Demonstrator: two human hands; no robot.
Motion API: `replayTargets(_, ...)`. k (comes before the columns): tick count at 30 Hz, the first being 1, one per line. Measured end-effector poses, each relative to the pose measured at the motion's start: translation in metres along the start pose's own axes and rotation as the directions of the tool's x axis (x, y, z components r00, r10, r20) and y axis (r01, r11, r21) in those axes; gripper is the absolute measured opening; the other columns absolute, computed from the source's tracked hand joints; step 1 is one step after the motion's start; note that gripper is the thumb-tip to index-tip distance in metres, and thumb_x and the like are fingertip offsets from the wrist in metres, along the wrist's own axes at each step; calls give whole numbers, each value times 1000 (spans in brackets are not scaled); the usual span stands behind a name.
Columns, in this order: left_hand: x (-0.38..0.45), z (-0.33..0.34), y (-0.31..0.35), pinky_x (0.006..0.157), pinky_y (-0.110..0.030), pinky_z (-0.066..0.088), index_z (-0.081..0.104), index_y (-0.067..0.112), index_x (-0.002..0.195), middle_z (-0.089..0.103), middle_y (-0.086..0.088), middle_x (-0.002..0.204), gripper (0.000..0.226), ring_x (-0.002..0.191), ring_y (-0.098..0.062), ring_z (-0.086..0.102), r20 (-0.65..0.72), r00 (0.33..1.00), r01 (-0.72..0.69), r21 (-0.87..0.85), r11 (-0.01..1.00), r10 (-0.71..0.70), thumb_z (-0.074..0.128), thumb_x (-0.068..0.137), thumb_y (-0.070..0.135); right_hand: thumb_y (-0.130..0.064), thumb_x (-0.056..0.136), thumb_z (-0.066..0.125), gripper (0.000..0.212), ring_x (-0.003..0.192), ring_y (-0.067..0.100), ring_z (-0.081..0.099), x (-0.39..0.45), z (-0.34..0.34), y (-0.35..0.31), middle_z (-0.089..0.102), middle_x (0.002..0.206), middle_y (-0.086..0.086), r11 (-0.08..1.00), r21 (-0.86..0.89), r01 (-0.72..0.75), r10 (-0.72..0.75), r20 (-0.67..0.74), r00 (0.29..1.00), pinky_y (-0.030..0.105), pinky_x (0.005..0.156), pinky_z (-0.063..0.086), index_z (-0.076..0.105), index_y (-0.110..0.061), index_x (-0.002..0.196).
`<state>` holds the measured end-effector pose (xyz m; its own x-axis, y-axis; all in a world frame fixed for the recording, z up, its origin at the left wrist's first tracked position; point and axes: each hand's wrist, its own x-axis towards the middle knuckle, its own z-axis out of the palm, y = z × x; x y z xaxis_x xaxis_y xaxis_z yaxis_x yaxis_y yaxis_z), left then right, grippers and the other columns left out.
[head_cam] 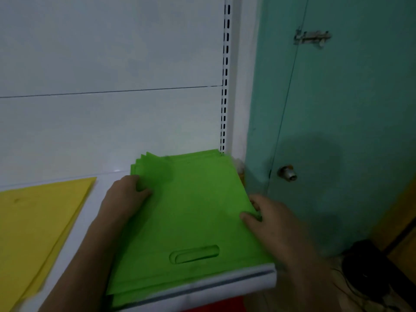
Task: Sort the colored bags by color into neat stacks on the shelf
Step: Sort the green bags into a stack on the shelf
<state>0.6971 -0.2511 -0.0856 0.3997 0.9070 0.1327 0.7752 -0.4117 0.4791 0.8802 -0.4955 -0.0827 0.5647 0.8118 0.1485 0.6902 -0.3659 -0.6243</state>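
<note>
The stack of green bags [191, 212] lies at the shelf's [247, 279] five o'clock corner, left hand [126, 194] and right hand [267, 217] pinching its nine and three o'clock edges; thin, limp and slippery, it is probably best squared from the sides.

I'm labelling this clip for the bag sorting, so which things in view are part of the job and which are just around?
Part of the job:
green bag stack, gripped at its sides by the left hand and right hand
yellow bag stack
white shelf

Just around:
teal door
door bolt
door knob
dark object on the floor
</note>
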Motion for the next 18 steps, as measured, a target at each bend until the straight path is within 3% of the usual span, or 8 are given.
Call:
replayTargets(2,0,-1,-4,79,-42,52,60,12,105,66,-11,101,34,92,-30,61,-5,999,41,32,999,-41,71,81,34,-33,92,59,33,101,8,59,-4,4,1,61,112,-13,999,45,25,-25,-5,1000,29,84,49,51,-32,123)
replayTargets(6,-7,-9,-2,92,-46,48,42,12,136,59,-17,124,71,112,-36,56,-1,997,78,39,996,-78,76,78,33,-37,92,57,46,115,12,45,-8,9,0,47,125,-8,998,-22,54,-55,-46,997,34,96,43,43,-27,135)
replayTargets(10,-26,-27,-2,79,-34,42,61,9,121,68,-12,110,39,96,-29,62,-113,994,1,-60,998,-8,71,85,22,-37,92,56,40,113,5,45,-22,4,-8,49,127,-13,996,7,91,-88,-180,980,25,92,41,50,-27,131)
replayTargets(14,-59,-53,-12,64,-28,38,69,15,105,65,2,86,19,73,-15,60,-234,971,-87,-186,979,41,66,89,22,-39,93,54,32,97,-9,50,-42,10,-39,55,116,-24,982,86,166,-152,-148,977,10,76,38,54,-35,124)
replayTargets(18,-94,-90,-54,61,-20,38,70,19,100,63,6,83,12,72,3,55,-342,940,-89,-236,968,3,64,89,20,-37,94,55,28,94,-7,53,-54,44,-90,57,108,-24,961,117,250,-241,-83,967,21,79,47,55,-35,122)
